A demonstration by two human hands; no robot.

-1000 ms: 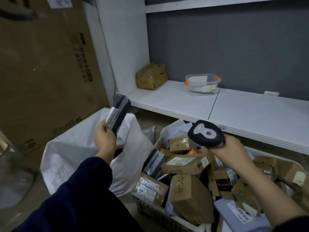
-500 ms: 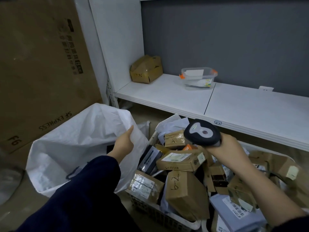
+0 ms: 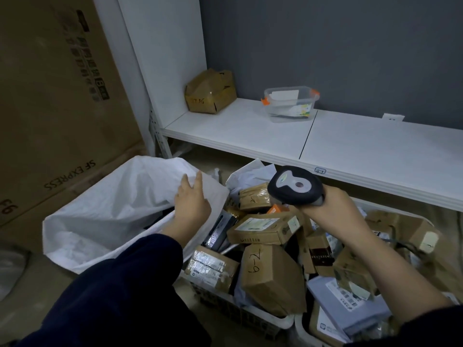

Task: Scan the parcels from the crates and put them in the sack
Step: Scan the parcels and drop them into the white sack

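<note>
A white woven sack (image 3: 105,211) stands open on the floor at the left. My left hand (image 3: 191,204) hovers over its right rim, fingers spread and holding nothing. My right hand (image 3: 333,209) grips a black and grey barcode scanner (image 3: 294,186) above the crate (image 3: 250,314). The white crate is piled with several cardboard parcels, among them a box marked 6-2 (image 3: 273,279), a labelled flat box (image 3: 260,227) and a dark shiny packet (image 3: 219,232) next to the sack.
A white shelf (image 3: 350,146) runs behind the crate, with a crumpled cardboard box (image 3: 210,92) and a clear plastic tub (image 3: 290,103) on it. A tall cardboard carton (image 3: 50,96) marked SF EXPRESS stands left of the sack. A grey-blue mailer (image 3: 350,304) lies at the lower right.
My left hand held a dark packet above the sack a second ago; the packet is gone from it and the hand is now open over the rim. The scanner hand barely moved.
</note>
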